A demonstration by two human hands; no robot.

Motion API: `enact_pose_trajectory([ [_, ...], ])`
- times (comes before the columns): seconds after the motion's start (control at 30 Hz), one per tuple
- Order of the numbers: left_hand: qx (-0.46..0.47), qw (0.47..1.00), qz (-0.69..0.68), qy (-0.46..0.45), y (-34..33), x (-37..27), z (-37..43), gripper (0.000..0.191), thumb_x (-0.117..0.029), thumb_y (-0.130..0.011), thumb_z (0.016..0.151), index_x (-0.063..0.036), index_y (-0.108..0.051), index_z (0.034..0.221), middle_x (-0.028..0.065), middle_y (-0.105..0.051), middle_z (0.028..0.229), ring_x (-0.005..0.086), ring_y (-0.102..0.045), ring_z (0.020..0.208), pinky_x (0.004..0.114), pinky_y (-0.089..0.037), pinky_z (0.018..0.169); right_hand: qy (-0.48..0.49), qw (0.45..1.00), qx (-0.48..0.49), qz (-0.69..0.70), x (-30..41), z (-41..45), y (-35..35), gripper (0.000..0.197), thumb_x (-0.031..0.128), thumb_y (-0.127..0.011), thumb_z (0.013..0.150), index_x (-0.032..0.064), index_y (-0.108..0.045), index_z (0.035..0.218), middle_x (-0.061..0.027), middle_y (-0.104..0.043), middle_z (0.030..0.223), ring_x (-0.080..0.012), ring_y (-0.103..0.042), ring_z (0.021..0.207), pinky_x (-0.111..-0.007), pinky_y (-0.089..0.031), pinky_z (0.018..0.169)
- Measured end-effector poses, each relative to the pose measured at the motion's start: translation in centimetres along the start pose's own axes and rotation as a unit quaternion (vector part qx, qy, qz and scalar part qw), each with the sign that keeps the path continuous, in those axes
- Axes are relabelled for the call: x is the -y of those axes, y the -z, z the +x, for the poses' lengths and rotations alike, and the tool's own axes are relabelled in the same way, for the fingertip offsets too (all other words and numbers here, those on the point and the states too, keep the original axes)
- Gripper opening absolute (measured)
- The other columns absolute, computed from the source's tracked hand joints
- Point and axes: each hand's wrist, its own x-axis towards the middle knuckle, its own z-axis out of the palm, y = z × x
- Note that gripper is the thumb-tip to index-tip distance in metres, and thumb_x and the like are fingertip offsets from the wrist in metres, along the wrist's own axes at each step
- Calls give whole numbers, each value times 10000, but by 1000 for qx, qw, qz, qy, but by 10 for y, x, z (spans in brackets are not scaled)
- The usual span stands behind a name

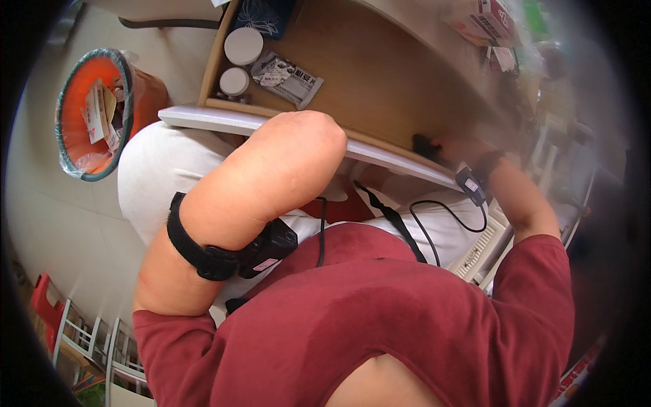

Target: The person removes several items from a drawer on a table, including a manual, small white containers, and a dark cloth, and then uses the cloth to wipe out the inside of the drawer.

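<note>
An open wooden drawer (356, 81) with a white front edge lies across my lap. The rounded end of my left arm (305, 132) rests over that edge, and no left hand is in view. At the drawer's right end is my right hand (455, 147), blurred and partly in shadow. Its fingers are at a small black object (426, 146); whether they grip it is unclear. Two white-lidded jars, a larger one (244, 46) and a smaller one (234, 81), stand in the left corner. Beside them lies a printed silver packet (287, 79).
A blue item with white line art (265, 18) sits at the drawer's far left. An orange bin (147, 94) holding paper waste stands left on the floor. A black cable (432, 203) hangs by my right wrist. Boxes (483, 23) occupy the blurred upper right.
</note>
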Motion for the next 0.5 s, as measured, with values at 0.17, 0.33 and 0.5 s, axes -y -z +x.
enact_pose_trajectory([
  [0.17, -60, 998, -30, -15, 17, -17, 1, 261, -6, -505, 653, 21, -580, 901, 165, -572, 761, 312, -557, 738, 373, -457, 657, -120, 988, 26, 96, -19, 11, 11, 331, 89, -471, 689, 90, -571, 1005, -177, -586, 911, -308, -552, 860, -354, -436, 762],
  [0.33, 4, 1000, -8, 21, 2, -3, 5, 233, -12, -506, 645, 26, -573, 865, 165, -569, 755, 315, -555, 736, 378, -455, 653, -121, 936, -227, 242, -12, 42, 53, 322, 121, -474, 699, 86, -570, 1004, -184, -578, 923, -317, -545, 874, -359, -431, 772],
  [0.5, 2, 1000, 13, 2, 4, -3, 8, 238, -12, -505, 642, 23, -567, 869, 164, -567, 765, 316, -551, 745, 377, -451, 661, -90, 932, -315, 158, -4, 69, 76, 320, 151, -485, 703, 73, -568, 1002, -184, -573, 938, -317, -539, 886, -362, -425, 781],
])
